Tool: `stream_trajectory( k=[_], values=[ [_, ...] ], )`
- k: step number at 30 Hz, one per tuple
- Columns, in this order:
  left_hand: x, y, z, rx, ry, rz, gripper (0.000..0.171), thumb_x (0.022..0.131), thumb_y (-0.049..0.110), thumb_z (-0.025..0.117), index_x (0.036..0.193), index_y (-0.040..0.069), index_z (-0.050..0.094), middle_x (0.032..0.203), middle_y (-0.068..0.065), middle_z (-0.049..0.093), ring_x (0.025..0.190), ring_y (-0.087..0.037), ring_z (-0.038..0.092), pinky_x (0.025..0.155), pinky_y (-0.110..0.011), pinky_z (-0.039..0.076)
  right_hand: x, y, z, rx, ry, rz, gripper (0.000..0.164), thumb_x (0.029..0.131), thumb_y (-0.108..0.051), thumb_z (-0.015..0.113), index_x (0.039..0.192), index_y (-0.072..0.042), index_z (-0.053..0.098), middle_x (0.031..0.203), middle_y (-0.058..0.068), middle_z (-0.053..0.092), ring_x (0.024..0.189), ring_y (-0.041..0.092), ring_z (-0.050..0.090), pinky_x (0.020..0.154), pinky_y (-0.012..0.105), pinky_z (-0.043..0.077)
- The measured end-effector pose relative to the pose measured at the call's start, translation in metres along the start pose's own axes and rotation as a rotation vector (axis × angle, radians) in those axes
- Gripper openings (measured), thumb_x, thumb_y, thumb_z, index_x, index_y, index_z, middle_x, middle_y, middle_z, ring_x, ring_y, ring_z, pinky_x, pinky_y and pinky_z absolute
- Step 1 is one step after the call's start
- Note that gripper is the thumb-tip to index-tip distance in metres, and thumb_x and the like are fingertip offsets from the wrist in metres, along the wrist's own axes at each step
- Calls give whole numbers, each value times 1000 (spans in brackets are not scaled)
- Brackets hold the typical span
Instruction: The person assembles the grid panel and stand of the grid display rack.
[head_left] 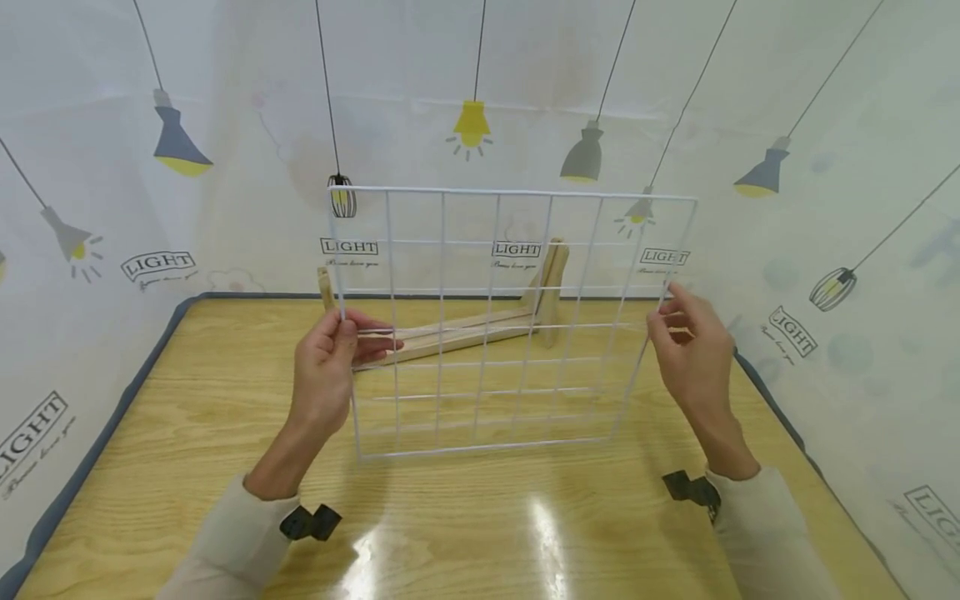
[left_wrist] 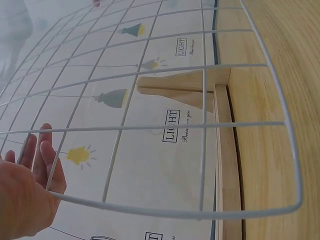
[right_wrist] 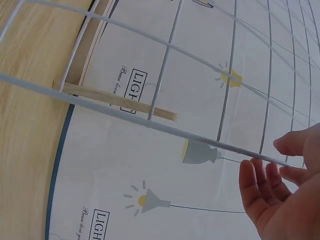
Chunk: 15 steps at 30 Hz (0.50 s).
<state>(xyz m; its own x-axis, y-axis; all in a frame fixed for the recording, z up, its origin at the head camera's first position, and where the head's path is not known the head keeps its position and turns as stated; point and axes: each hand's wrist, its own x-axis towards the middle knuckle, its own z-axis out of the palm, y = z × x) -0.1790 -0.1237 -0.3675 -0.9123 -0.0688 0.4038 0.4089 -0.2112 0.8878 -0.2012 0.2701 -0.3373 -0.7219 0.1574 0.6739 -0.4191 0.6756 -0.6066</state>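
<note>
A white wire grid panel (head_left: 490, 289) is held up, tilted, over the table between both hands. My left hand (head_left: 324, 367) grips its left side wire, thumb on the near side and fingers reaching behind the mesh. On the opposite side wire, my right hand (head_left: 693, 350) pinches with thumb and fingertips. Behind the panel, partly seen through the mesh, a wooden stand (head_left: 465, 337) rests on the table, with a long base bar and an upright (head_left: 555, 275) at its right end. The left wrist view shows the panel's bottom corner (left_wrist: 295, 202) near the stand's bar (left_wrist: 228, 165).
The wood-grain table (head_left: 225, 500) has a dark edging at its back and sides. A white sheet (head_left: 420, 75) printed with hanging lamps and the word LIGHT rises around it on three sides.
</note>
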Motion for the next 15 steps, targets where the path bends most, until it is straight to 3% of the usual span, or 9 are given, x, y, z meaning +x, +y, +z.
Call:
stream_trajectory(
  k=[5,7,10,15],
  values=[
    [2,0,4,-39,41,58,22,106,17,43,99,2,57,95,-2,74,84,-17,75,78,-32,60,-5,-11,9,-22,69,-107,58,88,3,65,144,-1,48,119,28,52,100,19,58,84,11,46],
    [3,1,6,-54,49,79,21,105,16,44,99,1,57,94,-3,75,83,-17,75,78,-32,60,-9,-18,14,-38,116,-193,62,87,3,66,145,0,44,124,31,47,105,31,53,89,22,45],
    [4,2,8,-64,58,105,21,105,14,44,99,-2,56,93,-1,75,82,-18,75,78,-33,60,-16,-31,25,-85,156,-331,60,86,-2,67,142,4,46,119,33,48,103,41,48,86,39,43],
    [4,4,12,-79,71,120,22,105,13,44,99,-4,56,93,-3,75,82,-19,75,78,-33,60,-36,-53,45,-142,56,-497,51,89,-14,67,132,7,53,102,27,59,92,41,55,77,48,49]
  ],
)
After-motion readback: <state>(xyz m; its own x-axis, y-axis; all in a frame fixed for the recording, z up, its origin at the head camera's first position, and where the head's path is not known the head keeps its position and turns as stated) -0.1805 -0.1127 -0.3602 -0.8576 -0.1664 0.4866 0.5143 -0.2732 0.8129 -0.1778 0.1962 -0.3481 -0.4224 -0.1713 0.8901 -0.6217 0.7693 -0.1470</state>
